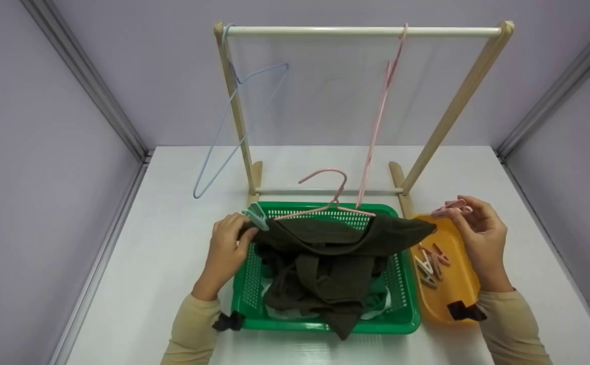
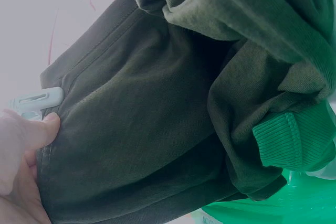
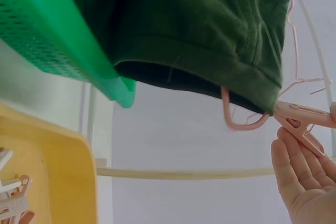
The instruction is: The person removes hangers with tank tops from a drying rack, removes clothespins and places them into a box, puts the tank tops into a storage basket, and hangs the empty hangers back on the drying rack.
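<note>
A dark olive garment is draped on a pink hanger above the green basket. At the garment's left corner sits a pale green clothespin, fastened on the cloth. My left hand pinches the garment's edge just by that clothespin, its thumb on the front. My right hand pinches a pink clothespin close to the garment's right corner. The right wrist view has this clothespin's tip beside the corner, where the hanger's end loop pokes out; whether it grips cloth I cannot tell.
More clothes fill the basket, including a green ribbed piece. A yellow tray with several clothespins stands right of it. Behind rises a wooden rack, a blue hanger and a pink one hanging from its bar.
</note>
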`<state>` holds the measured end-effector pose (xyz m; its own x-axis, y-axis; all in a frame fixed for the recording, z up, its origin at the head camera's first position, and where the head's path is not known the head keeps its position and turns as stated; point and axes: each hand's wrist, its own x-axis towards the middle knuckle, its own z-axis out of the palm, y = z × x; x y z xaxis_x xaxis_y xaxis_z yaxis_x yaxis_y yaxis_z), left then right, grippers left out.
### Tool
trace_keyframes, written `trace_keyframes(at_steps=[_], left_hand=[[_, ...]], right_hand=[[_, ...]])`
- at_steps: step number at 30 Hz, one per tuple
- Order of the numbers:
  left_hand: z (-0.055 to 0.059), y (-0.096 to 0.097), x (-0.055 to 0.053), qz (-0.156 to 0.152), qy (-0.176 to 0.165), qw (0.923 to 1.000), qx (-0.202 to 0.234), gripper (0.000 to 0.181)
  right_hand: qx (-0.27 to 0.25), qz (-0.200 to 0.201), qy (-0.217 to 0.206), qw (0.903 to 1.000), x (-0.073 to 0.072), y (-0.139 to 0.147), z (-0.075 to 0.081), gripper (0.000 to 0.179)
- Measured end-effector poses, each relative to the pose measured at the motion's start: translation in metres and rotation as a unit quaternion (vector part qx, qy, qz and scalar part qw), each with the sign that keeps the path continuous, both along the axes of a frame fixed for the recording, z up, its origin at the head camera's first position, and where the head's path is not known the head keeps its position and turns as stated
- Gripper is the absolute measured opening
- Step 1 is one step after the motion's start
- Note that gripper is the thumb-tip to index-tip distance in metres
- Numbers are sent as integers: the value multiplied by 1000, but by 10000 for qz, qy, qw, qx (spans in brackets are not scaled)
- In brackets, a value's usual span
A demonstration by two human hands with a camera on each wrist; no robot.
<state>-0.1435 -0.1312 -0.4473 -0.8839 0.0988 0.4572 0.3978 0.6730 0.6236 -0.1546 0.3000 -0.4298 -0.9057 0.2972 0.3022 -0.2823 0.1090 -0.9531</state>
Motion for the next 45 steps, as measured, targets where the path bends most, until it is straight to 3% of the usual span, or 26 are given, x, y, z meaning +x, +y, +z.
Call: trace_keyframes(at_steps=[10,19,24,28,34,45], left_hand=[[0,0,1,-34,-108,9999,87,6],[-1,0,1,-59,37,10000,35,7],[0,1,1,-84,38,10000,31,6],[0,1,1,-78,70,9999,25,6],[-1,0,1,-48,81,9999,52,6],[-2,-2,1,-19,-221,9997,66,5]], right_hand=[[432,-318,-87,9985,-14,11,-19,23],[233,-98,-1194,9925,-28,23,-36,15],[450,-175,-1414,9888,-32,25,-43,14],[364,55,-1647,9857,-35,27,-47,19],[685,447,-2429,9666,-42,30,-52,38],[1224,645,-3410,9298,-53,29,-65,65]])
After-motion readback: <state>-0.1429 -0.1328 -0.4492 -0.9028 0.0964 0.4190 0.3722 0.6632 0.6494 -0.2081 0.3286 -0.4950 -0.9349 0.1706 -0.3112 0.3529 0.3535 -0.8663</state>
